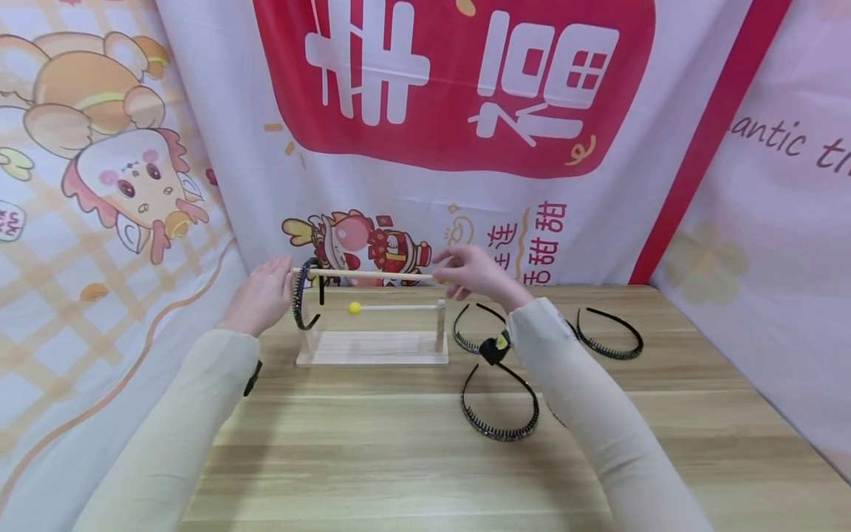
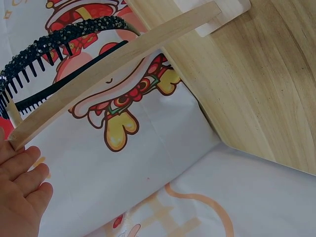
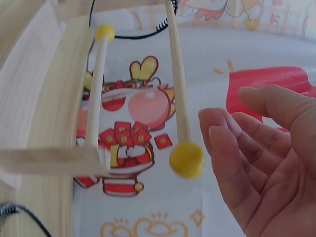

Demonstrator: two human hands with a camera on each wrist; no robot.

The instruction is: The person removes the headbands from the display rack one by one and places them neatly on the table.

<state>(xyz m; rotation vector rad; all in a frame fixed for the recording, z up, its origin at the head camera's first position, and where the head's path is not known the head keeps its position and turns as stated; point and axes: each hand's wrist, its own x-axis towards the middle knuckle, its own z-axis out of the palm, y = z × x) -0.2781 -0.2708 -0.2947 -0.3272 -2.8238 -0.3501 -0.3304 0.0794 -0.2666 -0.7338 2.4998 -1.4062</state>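
A black beaded headband [image 1: 301, 295] with comb teeth hangs from the left part of the upper wooden rod [image 1: 372, 275] on a small wooden rack [image 1: 372, 349]. My left hand [image 1: 264, 292] rests its fingertips against the top of the left post [image 2: 116, 74]; its thumb is hidden in the left wrist view. By the rod's other end is my right hand [image 1: 475, 273], fingers loosely bent. The right wrist view shows this hand apart from the yellow ball [image 3: 187, 160] on the rod's tip, holding nothing.
Below runs a shorter rod [image 1: 399, 307] with its own yellow ball [image 1: 355, 308]. Several more black headbands lie on the wooden table [image 1: 332, 458] to the right, one in front [image 1: 500, 432] and one farther right [image 1: 614, 353]. Printed cloth [image 1: 465, 170] hangs behind.
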